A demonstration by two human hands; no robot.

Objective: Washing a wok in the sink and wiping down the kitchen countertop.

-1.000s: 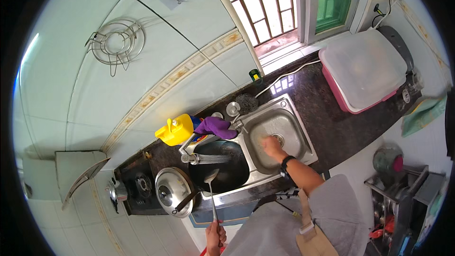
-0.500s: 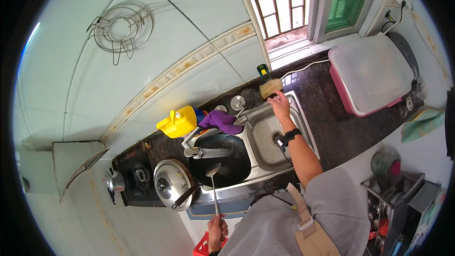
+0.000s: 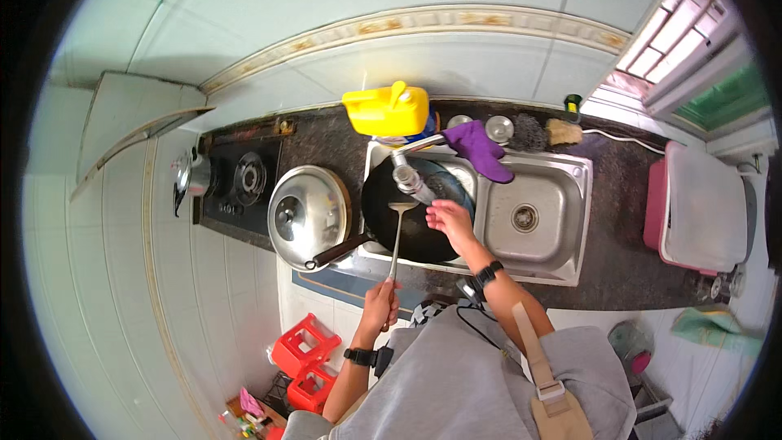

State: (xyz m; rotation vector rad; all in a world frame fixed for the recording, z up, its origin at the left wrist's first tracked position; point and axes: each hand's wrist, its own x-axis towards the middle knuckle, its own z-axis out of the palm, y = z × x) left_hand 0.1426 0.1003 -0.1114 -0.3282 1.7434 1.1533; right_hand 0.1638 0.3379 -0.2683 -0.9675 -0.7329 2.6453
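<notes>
My left hand is closed round the handle of a metal spatula, whose blade sits under the tap. My right hand is beside the running water, its fingers stretched to the left and apart, with nothing visible in them. The tap pours into a dark wok lying in the left sink basin. The wok's brown handle juts over the front edge at the left. A purple glove drapes over the divider behind the basins.
A domed lid stands left of the wok, beside the stove. Behind the sink is a yellow jug. A tan sponge and dark scouring pad lie behind the right basin. A pink-sided bin stands far right.
My right hand has left the tan sponge and moved left to the water stream. The left hand still holds the spatula in the wok. The view has swung to the left.
</notes>
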